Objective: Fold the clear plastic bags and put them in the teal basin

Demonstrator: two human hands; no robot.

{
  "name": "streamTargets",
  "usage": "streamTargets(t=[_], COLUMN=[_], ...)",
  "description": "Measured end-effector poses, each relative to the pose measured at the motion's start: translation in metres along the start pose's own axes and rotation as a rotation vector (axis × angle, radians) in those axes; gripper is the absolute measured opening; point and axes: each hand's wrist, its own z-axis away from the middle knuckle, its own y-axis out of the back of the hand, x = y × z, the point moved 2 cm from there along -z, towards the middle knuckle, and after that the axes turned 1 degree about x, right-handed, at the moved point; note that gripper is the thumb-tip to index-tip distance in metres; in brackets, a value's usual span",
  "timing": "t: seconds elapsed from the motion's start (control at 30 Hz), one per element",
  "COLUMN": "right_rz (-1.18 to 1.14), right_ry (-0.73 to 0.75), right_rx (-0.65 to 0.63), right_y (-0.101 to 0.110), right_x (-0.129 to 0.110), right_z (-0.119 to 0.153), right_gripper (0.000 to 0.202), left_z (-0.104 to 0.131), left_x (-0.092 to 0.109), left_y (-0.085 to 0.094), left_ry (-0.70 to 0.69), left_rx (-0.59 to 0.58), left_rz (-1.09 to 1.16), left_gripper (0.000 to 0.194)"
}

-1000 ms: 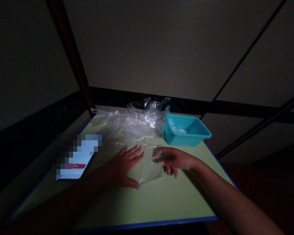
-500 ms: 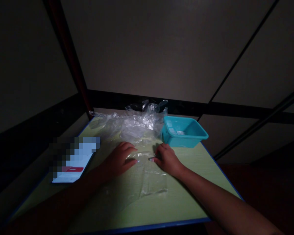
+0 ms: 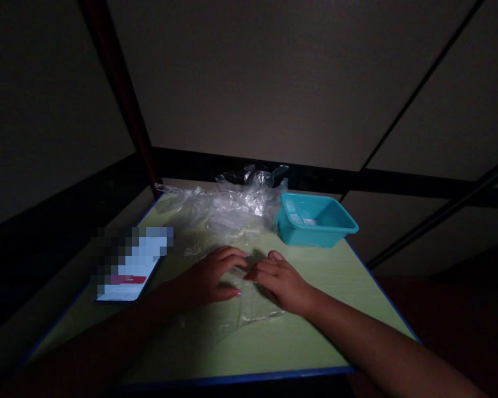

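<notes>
2 hands rest close together on a clear plastic bag that lies flat on the green worktop, near its middle. Left hand presses down on the bag's left part, fingers curled and spread over the film, thumb out to the side; whether it pinches the film cannot be told. Right hand lies on the bag's right part, its fingertips bent toward the left hand's and almost touching them, grip not clearly closed on anything. Behind the hands sits a heap of crumpled clear plastic, with a teal tub just beside it. A phone lies well to the left.
</notes>
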Motion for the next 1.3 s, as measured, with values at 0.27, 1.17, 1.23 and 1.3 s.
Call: streamTargets(t=[0.27,1.17,1.23,1.3], right_rz=[-0.096,-0.804,-0.700,-0.584], right_ry=[0.014,-0.732,-0.730,-0.725], right_rx=[0.095,0.140,0.118,0.086], right_y=[-0.002,-0.020,-0.018,-0.017], right_x=[-0.005,0.025,0.027,0.030], right_z=[0.002,0.012,0.013,0.014], right_gripper=[0.016,0.023,0.020,0.017], left_z=[-0.005,-0.003,-0.002,-0.002], left_x=[0.013,-0.018,-0.020,-0.022], left_y=[-0.002,0.022,0.026,0.029], left_ry=[-0.039,0.458,0.502,0.540], left_rx=[-0.013,0.136,0.211,0.267], left_rz=[0.119,0.154,0.123,0.087], left_gripper=[0.024,0.020,0.021,0.021])
